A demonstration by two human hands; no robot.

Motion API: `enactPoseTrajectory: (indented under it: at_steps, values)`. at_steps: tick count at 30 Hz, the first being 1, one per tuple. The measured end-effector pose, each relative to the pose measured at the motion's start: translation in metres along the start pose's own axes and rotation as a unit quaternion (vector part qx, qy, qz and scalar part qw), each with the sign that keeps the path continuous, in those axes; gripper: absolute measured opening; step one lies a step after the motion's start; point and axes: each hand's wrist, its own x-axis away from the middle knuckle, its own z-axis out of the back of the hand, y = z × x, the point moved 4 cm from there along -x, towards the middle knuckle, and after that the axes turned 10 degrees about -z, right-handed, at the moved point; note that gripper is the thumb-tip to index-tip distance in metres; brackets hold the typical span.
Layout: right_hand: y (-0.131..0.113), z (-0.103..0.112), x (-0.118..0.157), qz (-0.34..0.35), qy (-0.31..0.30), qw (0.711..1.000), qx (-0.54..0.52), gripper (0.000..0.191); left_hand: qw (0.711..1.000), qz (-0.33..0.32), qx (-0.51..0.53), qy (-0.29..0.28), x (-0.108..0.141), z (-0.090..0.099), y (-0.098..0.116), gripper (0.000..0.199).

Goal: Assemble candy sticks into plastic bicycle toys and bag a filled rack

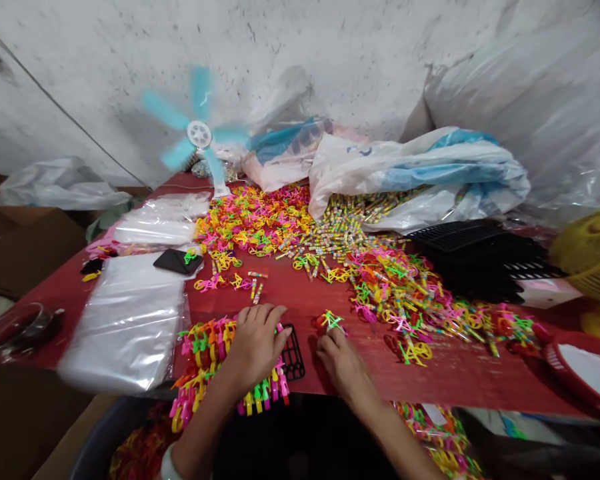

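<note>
My left hand (pixel 257 343) lies palm down over rows of bright plastic pieces (pixel 207 343), its fingers stretched and the thumb apart. These pink, yellow, green and orange pieces stand in a black plastic rack (pixel 294 355), whose bare right end shows beside the thumb. To the right, my right hand (pixel 344 363) has its fingers bent at a small multicoloured plastic toy (pixel 331 320) on the red table (pixel 300 293). Its fingertips are partly hidden, but they appear closed on the toy's near edge. Beyond the left hand lie a few printed tubes (pixel 257 292).
Loose plastic toys (pixel 255 223) and printed tubes (pixel 337 230) are heaped at the back; another heap (pixel 405 290) is at right. Clear bags (pixel 125 327), a phone (pixel 175 261) and a spinning fan (pixel 199 133) stand left. Black racks (pixel 475 257) and a red basket (pixel 563 373) are right.
</note>
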Motion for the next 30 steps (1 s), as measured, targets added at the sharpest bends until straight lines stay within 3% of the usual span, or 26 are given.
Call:
enactPoseTrajectory:
  at_steps: [2,4,6,8,10,17,22,25,27,30]
  values:
    - [0.007,0.007,0.001,-0.044,0.009,0.999,-0.002,0.002,1.000,-0.004,0.000,0.000,0.000,0.000,0.000,0.031]
    - [0.011,0.017,-0.003,-0.114,0.022,0.993,0.019,0.013,1.000,-0.006,0.002,-0.004,0.000,0.000,-0.001,0.031]
    - [0.012,0.023,-0.011,-0.172,-0.003,0.984,0.040,0.021,1.000,-0.005,0.005,-0.012,0.000,0.000,-0.001,0.033]
    - [0.010,0.025,-0.018,-0.197,-0.051,0.978,0.035,0.016,1.000,0.001,0.006,-0.018,-0.001,0.000,-0.001,0.033]
    - [0.007,0.024,-0.020,-0.201,-0.075,0.977,0.009,0.007,1.000,0.003,0.008,-0.025,-0.001,0.001,-0.001,0.033]
    - [0.013,0.023,-0.010,-0.207,-0.022,0.978,-0.027,0.018,1.000,0.002,0.002,-0.024,0.000,0.001,0.000,0.034]
    - [0.020,0.031,-0.014,-0.178,-0.076,0.981,0.022,0.015,1.000,-0.009,-0.003,-0.020,0.000,-0.002,-0.002,0.035]
    - [0.024,0.031,-0.012,-0.153,-0.041,0.984,-0.083,0.005,1.000,-0.012,-0.007,-0.008,0.000,-0.004,-0.006,0.038]
    - [0.025,0.025,-0.007,-0.159,-0.007,0.954,-0.255,0.007,1.000,-0.017,-0.007,0.008,0.001,-0.004,-0.007,0.040]
    - [0.020,0.011,0.002,-0.210,0.009,0.830,-0.517,0.034,0.999,-0.027,-0.001,0.044,0.002,0.005,0.002,0.039]
